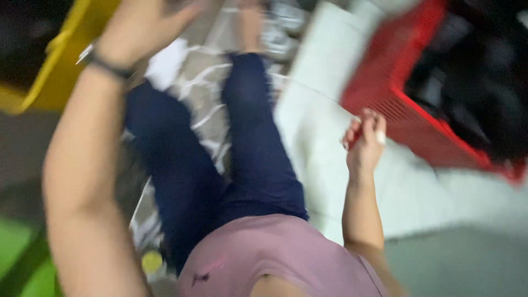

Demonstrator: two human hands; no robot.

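- Head view, blurred: left hand (140, 25) raised beside yellow bin (66, 60), fingers spread, holding nothing.
- Right hand (366, 140) loosely curled just beside red crate (396, 104); grip apparently empty, not certain.

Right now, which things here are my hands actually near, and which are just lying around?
Near the hands:
right hand, curled, beside the red crate
left hand, raised by the yellow bin; the blur hides its fingers

Lying about:
patterned mat
white floor tiles
small yellow object
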